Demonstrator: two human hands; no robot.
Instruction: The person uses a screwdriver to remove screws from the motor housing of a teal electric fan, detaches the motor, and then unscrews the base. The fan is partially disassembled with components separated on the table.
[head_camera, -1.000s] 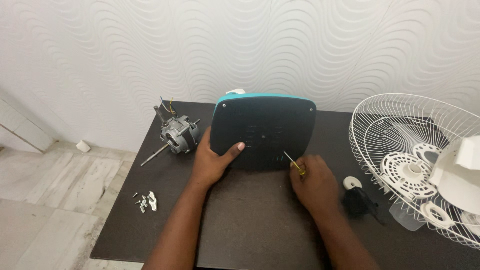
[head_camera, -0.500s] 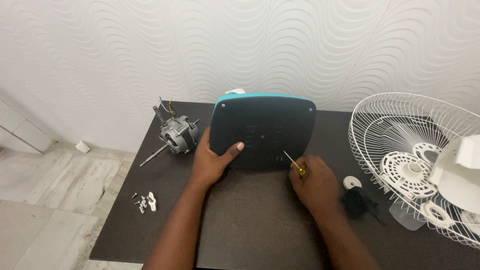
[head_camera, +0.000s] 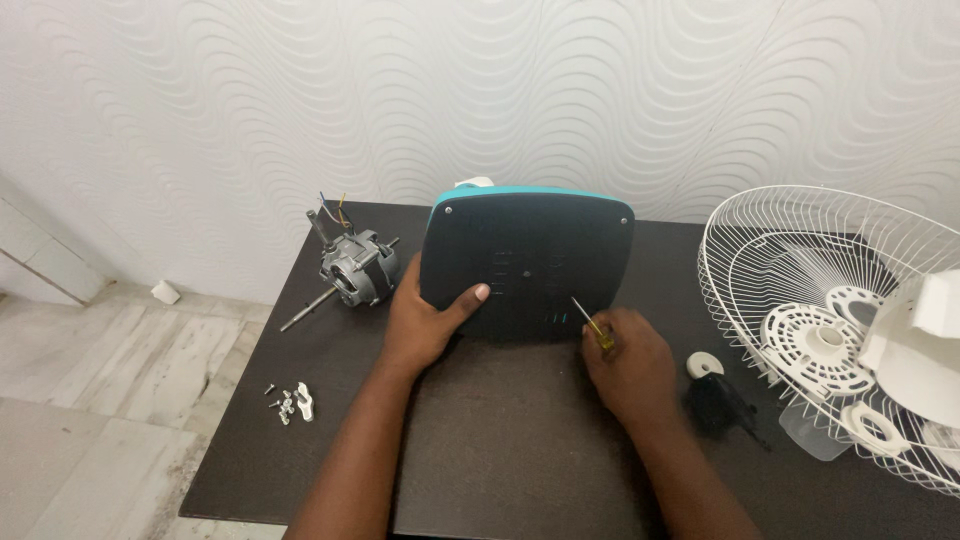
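Dark wooden desk (head_camera: 500, 450): left hand (head_camera: 425, 322) clasps upright black-and-teal square plastic base (head_camera: 527, 262) steady; right hand (head_camera: 628, 365) grips yellow-handled screwdriver (head_camera: 590, 323) against it.

Likely a room in a home turned repair corner, not a fitted workshop. White wallpaper (head_camera: 620, 90) embossed with wavy lines beyond the fingertips; pale marble-look floor tiles (head_camera: 110, 380) off to the left of the hands. Small dark wooden table (head_camera: 500, 440) under the fingers, strewn with fan parts: bare electric motor (head_camera: 355, 268) left of the fingers, loose screws (head_camera: 288, 403) nearer the table's edge, white wire fan guard (head_camera: 830, 320) to the right.
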